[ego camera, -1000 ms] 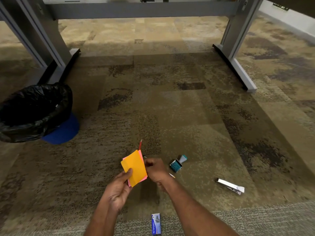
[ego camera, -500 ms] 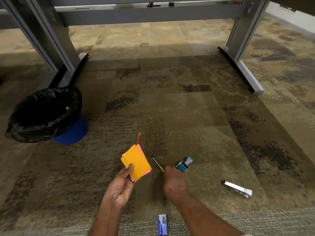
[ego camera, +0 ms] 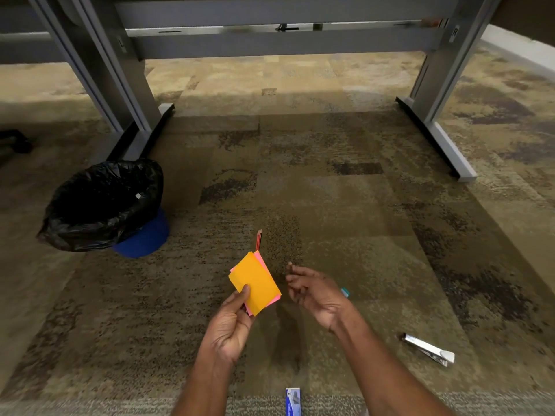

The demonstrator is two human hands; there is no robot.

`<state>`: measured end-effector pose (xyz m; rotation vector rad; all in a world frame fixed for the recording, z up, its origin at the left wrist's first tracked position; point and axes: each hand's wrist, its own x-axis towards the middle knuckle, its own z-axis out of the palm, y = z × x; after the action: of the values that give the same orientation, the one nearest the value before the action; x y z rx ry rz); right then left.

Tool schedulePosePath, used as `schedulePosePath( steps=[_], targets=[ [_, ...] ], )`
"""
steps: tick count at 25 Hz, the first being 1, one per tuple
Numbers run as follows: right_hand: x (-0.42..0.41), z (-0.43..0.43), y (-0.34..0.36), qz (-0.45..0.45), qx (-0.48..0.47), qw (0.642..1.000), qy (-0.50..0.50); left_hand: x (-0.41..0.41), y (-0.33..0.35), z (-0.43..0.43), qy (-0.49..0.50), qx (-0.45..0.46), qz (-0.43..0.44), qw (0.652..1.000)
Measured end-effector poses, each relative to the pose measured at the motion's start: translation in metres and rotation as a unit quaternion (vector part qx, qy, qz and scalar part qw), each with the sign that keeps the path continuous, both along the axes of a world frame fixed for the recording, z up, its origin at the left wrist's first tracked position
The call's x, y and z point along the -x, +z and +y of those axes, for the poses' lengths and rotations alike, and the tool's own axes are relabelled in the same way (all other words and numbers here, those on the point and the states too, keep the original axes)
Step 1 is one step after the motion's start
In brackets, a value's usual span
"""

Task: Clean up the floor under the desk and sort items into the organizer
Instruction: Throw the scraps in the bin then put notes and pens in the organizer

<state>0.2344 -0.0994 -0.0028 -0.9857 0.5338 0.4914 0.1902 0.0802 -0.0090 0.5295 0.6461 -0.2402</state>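
My left hand holds a stack of orange and pink sticky notes above the carpet. A red pencil sticks up from behind the notes. Just to the right, my right hand is raised with its fingers curled. A small dark tip of a thin stick pokes up from the fingertips. Behind the right hand lies a teal stamp, of which only a corner shows.
A silver stapler-like tool lies on the carpet at the right. At the bottom edge sits a small blue-and-white box. A blue bin with a black bag stands left, by the grey desk legs.
My right hand left the notes, dropped to the thin stick on the carpet, then rose with it beside the notes. The stick is gone from the floor. The view tilted up.
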Motion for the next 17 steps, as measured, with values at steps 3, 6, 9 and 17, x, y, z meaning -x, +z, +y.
schedulePosePath(
  steps=[3,6,9,17],
  targets=[
    [0.000,-0.003,0.000,-0.025,0.091,0.995,-0.029,-0.003,0.004,-0.003,-0.002,0.002,-0.012,1.000],
    [-0.002,-0.004,0.007,-0.053,0.194,0.978,-0.053,-0.005,0.003,-0.009,-0.035,-0.026,-0.023,0.999],
    [-0.002,-0.004,0.022,-0.097,0.221,0.970,-0.036,-0.005,0.004,-0.017,-0.080,-0.056,-0.035,0.995],
    [0.007,-0.005,0.043,-0.101,0.142,0.981,-0.091,-0.002,0.025,-0.037,-0.134,-0.089,-0.064,0.985]
  ],
)
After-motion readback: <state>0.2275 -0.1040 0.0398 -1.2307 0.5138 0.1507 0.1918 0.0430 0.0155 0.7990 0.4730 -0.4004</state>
